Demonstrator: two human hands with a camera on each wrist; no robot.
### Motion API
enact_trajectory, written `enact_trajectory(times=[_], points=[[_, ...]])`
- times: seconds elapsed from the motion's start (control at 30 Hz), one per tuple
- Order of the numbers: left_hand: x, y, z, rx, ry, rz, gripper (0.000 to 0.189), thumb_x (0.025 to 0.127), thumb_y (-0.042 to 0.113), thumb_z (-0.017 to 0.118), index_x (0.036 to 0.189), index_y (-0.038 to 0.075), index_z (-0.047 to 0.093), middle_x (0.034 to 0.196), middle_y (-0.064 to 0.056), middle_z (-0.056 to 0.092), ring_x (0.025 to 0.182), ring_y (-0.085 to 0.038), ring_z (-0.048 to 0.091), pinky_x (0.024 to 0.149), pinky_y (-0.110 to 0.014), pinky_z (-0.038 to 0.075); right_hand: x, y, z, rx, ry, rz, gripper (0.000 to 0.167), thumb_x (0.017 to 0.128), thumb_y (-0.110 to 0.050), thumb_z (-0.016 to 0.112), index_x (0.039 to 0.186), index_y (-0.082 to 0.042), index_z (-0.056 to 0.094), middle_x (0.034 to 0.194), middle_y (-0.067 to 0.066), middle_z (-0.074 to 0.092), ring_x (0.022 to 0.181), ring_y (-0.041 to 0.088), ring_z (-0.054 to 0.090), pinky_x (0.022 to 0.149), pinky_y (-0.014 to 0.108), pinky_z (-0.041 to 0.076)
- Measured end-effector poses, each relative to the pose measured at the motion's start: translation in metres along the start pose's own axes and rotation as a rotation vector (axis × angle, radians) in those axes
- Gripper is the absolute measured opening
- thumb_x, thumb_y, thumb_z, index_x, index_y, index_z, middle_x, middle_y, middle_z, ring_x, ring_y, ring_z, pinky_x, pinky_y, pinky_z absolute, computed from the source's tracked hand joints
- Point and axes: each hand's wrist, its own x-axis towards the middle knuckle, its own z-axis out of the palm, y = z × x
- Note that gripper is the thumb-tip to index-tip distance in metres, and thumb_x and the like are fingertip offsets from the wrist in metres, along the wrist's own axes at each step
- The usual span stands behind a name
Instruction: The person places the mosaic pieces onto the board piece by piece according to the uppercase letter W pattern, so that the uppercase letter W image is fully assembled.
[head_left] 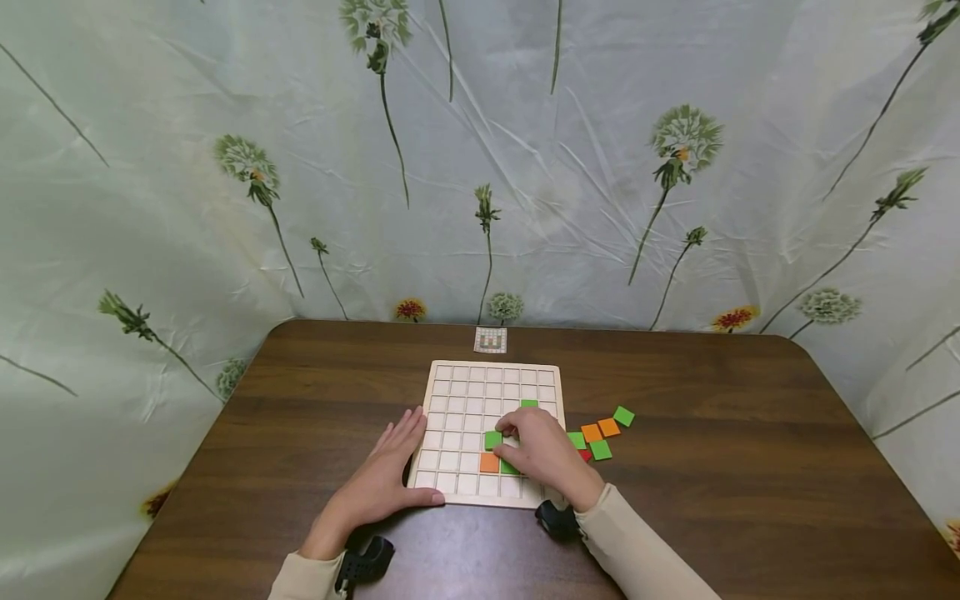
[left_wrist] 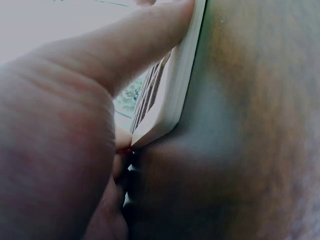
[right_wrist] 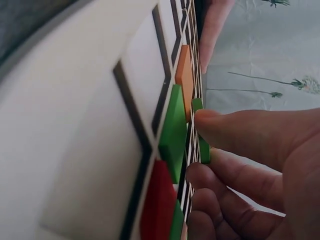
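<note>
Seems partway along, with laid tiles (head_left: 490, 462) on the grid board (head_left: 455, 404) and loose tiles (head_left: 609, 427) remaining beside it, pinching a green tile (head_left: 492, 441) at the board's cells with right hand (head_left: 543, 450), touching the edge with spread left hand (head_left: 384, 482).

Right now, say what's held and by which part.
The right hand pinches a green tile by its edges; the left hand touches the board.

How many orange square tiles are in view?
3: one orange square tile on the pale wooden grid board, and two on the brown wooden table right of it, side by side. The right hand may hide more.
</note>
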Motion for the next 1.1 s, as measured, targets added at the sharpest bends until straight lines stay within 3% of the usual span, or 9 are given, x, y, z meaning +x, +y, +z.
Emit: enact_trajectory(times=[0.53,1.1], points=[[-0.0002,-0.0004,-0.0008,-0.005,0.008,0.013,0.121,0.076,0.066,0.076,0.159,0.0,0.017,0.168,-0.013,0.009,0.154,-0.029,0.004,0.122,-0.054,0.006,0.0064,-0.009,-0.0019,-0.031,-0.017,0.035,0.013,0.079,-0.013,0.083,0.088,-0.005,0.077,0.081,-0.001,0.067,0.073,0.012,0.056,0.068,0.029,0.05],[-0.0004,-0.0007,-0.0003,0.005,0.005,0.017,0.121,0.076,0.066,0.076,0.159,0.0,0.017,0.168,-0.014,0.009,0.154,-0.03,0.004,0.122,-0.055,0.006,0.0068,-0.0079,-0.0003,-0.01,-0.055,0.063,0.015,0.08,-0.017,0.083,0.089,-0.007,0.077,0.081,-0.002,0.065,0.074,0.012,0.053,0.069,0.029,0.05]])
